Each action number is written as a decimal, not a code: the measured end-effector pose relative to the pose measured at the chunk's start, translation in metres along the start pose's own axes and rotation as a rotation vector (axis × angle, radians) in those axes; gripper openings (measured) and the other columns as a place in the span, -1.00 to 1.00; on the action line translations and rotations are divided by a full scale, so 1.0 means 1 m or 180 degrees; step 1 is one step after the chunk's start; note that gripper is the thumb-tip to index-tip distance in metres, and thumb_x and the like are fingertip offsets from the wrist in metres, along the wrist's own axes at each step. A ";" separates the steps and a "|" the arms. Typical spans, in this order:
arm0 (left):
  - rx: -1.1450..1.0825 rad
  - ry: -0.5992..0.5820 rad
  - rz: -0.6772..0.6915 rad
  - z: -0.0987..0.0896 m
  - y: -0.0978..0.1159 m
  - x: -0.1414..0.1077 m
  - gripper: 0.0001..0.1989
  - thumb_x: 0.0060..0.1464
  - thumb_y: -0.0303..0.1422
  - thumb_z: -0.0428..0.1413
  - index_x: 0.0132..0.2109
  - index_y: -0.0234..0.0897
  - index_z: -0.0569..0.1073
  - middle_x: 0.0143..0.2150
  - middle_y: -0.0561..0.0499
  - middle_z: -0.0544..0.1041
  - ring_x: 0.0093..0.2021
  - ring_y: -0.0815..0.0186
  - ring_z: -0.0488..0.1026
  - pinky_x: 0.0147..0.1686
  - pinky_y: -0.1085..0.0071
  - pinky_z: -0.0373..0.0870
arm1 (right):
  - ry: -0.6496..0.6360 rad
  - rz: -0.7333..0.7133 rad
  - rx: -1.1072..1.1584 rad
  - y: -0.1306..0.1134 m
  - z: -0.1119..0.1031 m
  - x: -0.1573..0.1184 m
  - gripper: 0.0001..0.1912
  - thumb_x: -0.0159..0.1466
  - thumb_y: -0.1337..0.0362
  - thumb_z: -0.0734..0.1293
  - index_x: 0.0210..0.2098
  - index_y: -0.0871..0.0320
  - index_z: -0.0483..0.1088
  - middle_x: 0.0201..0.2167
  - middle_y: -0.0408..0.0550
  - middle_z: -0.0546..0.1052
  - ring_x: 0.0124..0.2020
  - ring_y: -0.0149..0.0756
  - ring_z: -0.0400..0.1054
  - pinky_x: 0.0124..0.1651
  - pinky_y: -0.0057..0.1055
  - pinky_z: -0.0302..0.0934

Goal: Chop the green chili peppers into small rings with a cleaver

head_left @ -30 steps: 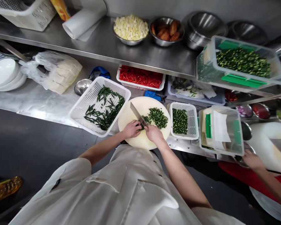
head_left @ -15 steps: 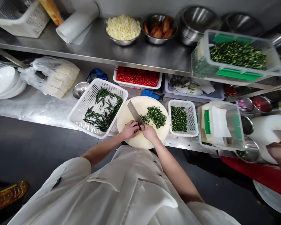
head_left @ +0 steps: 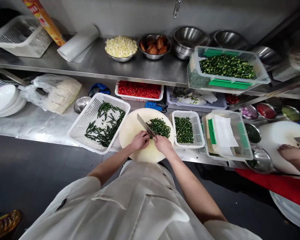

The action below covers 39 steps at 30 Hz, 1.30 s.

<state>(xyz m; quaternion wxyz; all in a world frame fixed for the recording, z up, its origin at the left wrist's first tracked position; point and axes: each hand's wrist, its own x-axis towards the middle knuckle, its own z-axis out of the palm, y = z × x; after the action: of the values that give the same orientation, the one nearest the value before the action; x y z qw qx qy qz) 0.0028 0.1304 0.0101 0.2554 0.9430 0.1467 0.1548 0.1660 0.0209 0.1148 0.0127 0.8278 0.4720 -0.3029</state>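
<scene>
On the round white cutting board [head_left: 128, 128], my right hand [head_left: 164, 145] grips a cleaver [head_left: 145, 124] by its handle end, the blade slanting up and to the left. My left hand [head_left: 140, 140] is curled against the blade's near side. Its fingers press on green chillies, mostly hidden beneath them. Right of the blade lies a heap of chopped green chillies [head_left: 160, 127]. To the left, a white basket [head_left: 76, 130] holds whole green chillies [head_left: 107, 128]. A smaller white basket [head_left: 199, 128] on the right contains chopped green chillies [head_left: 183, 129].
Behind the board are a basket of red chillies [head_left: 139, 90] and a steel shelf [head_left: 90, 68] bearing bowls and a clear tub [head_left: 230, 71] of chopped greens. Another clear tub [head_left: 240, 130] stands right. Beyond it, a co-worker's hand [head_left: 290, 153] works at another board.
The view has tilted upward, showing more wall. The cut pieces beside the blade now join the main heap, where a gap showed before. Both hands remain at the cleaver.
</scene>
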 end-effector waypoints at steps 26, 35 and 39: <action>0.0077 -0.0161 -0.0146 -0.021 -0.004 -0.031 -0.85 0.31 -0.28 0.14 -0.03 -0.16 0.54 0.12 -0.13 0.49 0.17 0.06 0.37 0.24 0.09 0.36 | -0.0143 -0.0103 -0.0105 -0.038 0.007 0.008 -0.56 0.60 0.10 0.12 0.13 0.15 0.55 0.04 0.20 0.67 0.09 -0.08 0.56 0.10 -0.34 0.28; 0.0044 -0.0095 -0.0266 -0.017 -0.003 -0.045 -0.81 0.24 -0.37 0.16 -0.01 -0.15 0.53 0.09 -0.14 0.51 0.18 0.02 0.37 0.24 0.03 0.37 | -0.0164 -0.0081 -0.0129 -0.048 0.010 0.005 -0.56 0.61 0.10 0.11 0.12 0.15 0.55 0.03 0.20 0.67 0.07 -0.08 0.57 0.08 -0.34 0.28; -0.0039 -0.0244 -0.0086 -0.022 -0.007 -0.046 -0.83 0.29 -0.36 0.13 -0.01 -0.17 0.53 0.05 -0.16 0.50 0.14 0.05 0.39 0.21 0.07 0.40 | -0.0196 0.0021 -0.0162 -0.052 0.015 0.004 -0.56 0.61 0.12 0.11 0.14 0.17 0.53 0.03 0.19 0.67 0.05 -0.10 0.57 0.06 -0.35 0.28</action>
<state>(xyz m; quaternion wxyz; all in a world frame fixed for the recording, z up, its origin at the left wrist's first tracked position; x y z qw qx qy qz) -0.0488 0.1292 0.0142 0.2686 0.9446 0.1485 0.1160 0.1185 0.0481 0.1143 0.0494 0.8191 0.4761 -0.3161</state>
